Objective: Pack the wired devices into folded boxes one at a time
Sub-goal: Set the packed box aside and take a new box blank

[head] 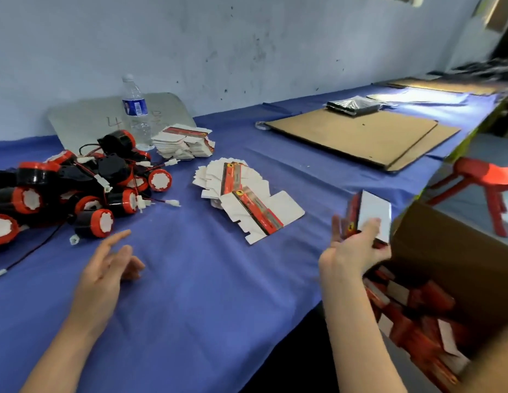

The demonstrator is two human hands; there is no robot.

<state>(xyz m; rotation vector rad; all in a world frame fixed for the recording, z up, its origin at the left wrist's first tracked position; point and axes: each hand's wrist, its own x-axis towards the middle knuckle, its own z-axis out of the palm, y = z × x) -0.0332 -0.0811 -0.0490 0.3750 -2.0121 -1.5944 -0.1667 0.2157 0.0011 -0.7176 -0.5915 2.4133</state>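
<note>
the right hand (353,252) grips a folded red and white box (370,215) above the open carton (434,282) of packed boxes. the left hand (111,265) hovers with loose fingers over the blue table (207,279), near the pile of wired devices (77,188). flat box blanks (247,199) lie between them.

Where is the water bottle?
In the head view, the water bottle stands upright at the far left of the blue table. It is in front of a grey board, just behind the pile of wired devices, with a stack of flat boxes to its right.
</note>
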